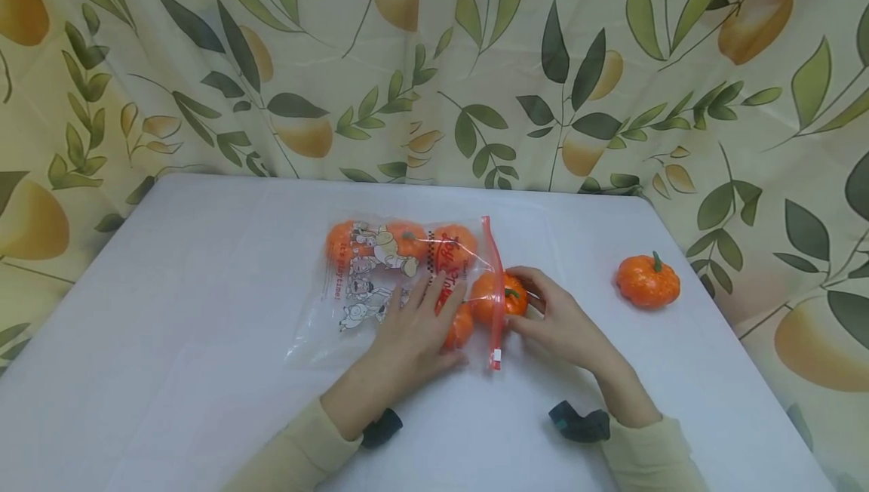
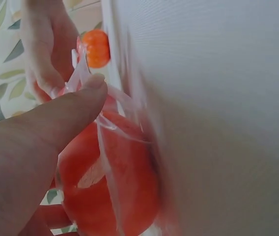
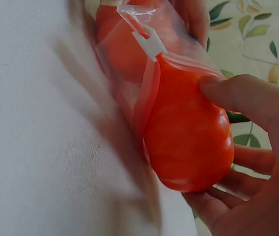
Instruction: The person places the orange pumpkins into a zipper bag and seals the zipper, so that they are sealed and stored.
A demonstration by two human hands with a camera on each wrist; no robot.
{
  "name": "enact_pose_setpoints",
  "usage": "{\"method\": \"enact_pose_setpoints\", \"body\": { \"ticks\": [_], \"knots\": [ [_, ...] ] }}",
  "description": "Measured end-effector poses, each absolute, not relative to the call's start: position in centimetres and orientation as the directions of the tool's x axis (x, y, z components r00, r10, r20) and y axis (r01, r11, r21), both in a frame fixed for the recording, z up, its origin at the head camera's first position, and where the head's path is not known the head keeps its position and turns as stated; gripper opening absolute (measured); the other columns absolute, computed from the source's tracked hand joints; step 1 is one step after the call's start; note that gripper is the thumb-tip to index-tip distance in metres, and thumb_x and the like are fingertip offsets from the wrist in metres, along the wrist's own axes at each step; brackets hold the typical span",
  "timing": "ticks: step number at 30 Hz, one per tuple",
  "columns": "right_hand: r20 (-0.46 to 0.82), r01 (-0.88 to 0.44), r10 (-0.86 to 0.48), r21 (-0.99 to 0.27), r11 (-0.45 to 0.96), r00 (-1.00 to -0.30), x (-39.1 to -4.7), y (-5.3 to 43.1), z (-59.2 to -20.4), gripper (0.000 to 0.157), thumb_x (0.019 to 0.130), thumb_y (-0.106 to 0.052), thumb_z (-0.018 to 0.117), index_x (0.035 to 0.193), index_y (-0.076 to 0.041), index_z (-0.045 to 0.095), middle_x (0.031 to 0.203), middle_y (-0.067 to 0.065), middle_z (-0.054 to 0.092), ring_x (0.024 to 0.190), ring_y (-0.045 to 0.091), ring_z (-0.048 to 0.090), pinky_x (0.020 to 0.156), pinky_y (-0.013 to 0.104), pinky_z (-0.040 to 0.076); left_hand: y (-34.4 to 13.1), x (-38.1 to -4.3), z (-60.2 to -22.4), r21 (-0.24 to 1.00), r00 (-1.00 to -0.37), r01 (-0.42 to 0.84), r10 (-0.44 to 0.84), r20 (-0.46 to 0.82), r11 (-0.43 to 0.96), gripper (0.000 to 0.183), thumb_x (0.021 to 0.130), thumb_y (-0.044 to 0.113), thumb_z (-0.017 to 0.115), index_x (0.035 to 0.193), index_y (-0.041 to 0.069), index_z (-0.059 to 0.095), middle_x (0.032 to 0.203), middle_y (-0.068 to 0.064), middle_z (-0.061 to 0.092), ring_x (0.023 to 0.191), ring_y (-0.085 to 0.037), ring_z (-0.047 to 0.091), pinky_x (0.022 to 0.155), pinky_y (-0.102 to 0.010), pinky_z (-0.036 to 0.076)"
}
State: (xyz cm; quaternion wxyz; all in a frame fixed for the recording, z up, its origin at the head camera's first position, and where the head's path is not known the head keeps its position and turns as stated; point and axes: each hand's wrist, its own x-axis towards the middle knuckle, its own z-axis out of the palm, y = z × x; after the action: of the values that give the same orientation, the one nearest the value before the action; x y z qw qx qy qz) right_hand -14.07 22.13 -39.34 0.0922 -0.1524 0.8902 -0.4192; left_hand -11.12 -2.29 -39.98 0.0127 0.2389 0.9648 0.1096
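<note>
A clear zip bag (image 1: 312, 333) with cartoon print and a red zip edge lies flat on the table, several small orange pumpkins (image 1: 337, 244) inside it. My left hand (image 1: 414, 326) rests on top of the bag with its fingers spread, over a pumpkin near the opening. At the mouth, my right hand (image 1: 560, 318) holds another pumpkin (image 3: 188, 132) between thumb and curled fingers. That pumpkin sits partly inside the bag, the red zip edge across it. A white slider (image 3: 150, 44) shows at the zip's near end.
One loose pumpkin (image 1: 648, 281) with a green stem stands on the right side of the white table (image 1: 170, 311). A leaf-and-fruit patterned curtain (image 1: 434, 62) hangs behind the table. Dark devices (image 1: 579, 422) are worn at the wrists.
</note>
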Motion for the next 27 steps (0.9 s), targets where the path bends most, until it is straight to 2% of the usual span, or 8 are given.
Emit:
{"method": "enact_pose_setpoints", "body": {
  "ticks": [5,9,13,17,23,27],
  "knots": [
    [-0.124,-0.123,-0.386,-0.822,0.556,-0.914,-14.4,22.6,-39.7,0.064,0.091,-0.023,0.072,0.146,-0.016,0.041,0.151,0.011,0.044,0.141,0.039,0.042,0.106,0.049,0.046,-2.1,-11.1,-40.1,0.207,-0.886,0.462,0.459,0.063,0.863,0.094,0.082,0.059,0.072,0.156,0.021,0.029,0.16,-0.012,0.034,0.151,-0.036,0.024,0.115,-0.065,0.029],
    [-0.171,-0.077,-0.416,-0.854,0.515,-0.893,-14.4,22.7,-39.8,0.058,0.095,-0.022,0.064,0.149,-0.018,0.041,0.154,0.011,0.043,0.142,0.041,0.039,0.104,0.05,0.049,-2.2,-11.1,-40.2,0.194,-0.881,0.472,0.459,0.112,0.86,0.089,0.083,0.059,0.071,0.154,0.02,0.034,0.157,-0.013,0.038,0.149,-0.037,0.029,0.113,-0.066,0.032],
    [-0.167,-0.063,-0.432,-0.881,0.469,-0.886,-14.3,22.7,-40.0,0.052,0.099,-0.018,0.056,0.149,-0.016,0.044,0.155,0.011,0.042,0.144,0.042,0.037,0.108,0.056,0.044,-2.1,-11.1,-40.2,0.187,-0.882,0.471,0.455,0.125,0.862,0.089,0.083,0.06,0.07,0.154,0.019,0.034,0.157,-0.015,0.038,0.148,-0.037,0.03,0.113,-0.066,0.032],
    [-0.169,-0.045,-0.473,-0.912,0.408,-0.865,-14.3,22.5,-40.4,0.053,0.1,-0.017,0.054,0.151,-0.016,0.04,0.157,0.011,0.039,0.144,0.04,0.037,0.111,0.061,0.038,-2.0,-11.1,-40.3,0.161,-0.881,0.472,0.455,0.129,0.867,0.092,0.083,0.063,0.068,0.155,0.018,0.033,0.157,-0.015,0.038,0.148,-0.038,0.031,0.112,-0.066,0.032],
    [-0.204,0.016,-0.472,-0.928,0.372,-0.858,-14.5,21.9,-40.9,0.052,0.099,-0.018,0.058,0.147,-0.015,0.038,0.154,0.012,0.041,0.143,0.038,0.041,0.112,0.053,0.041,-1.8,-10.9,-40.4,0.108,-0.876,0.475,0.458,0.153,0.873,0.092,0.082,0.067,0.066,0.155,0.02,0.033,0.156,-0.015,0.039,0.147,-0.038,0.032,0.113,-0.066,0.032],
    [-0.186,-0.017,-0.471,-0.919,0.395,-0.862,-14.4,21.7,-41.2,0.052,0.097,-0.024,0.063,0.144,-0.017,0.041,0.151,0.01,0.045,0.141,0.036,0.043,0.111,0.049,0.043,-1.7,-10.9,-40.4,0.112,-0.876,0.475,0.457,0.155,0.873,0.091,0.082,0.066,0.067,0.154,0.022,0.034,0.156,-0.015,0.039,0.147,-0.038,0.032,0.114,-0.068,0.028]
  ]
}}
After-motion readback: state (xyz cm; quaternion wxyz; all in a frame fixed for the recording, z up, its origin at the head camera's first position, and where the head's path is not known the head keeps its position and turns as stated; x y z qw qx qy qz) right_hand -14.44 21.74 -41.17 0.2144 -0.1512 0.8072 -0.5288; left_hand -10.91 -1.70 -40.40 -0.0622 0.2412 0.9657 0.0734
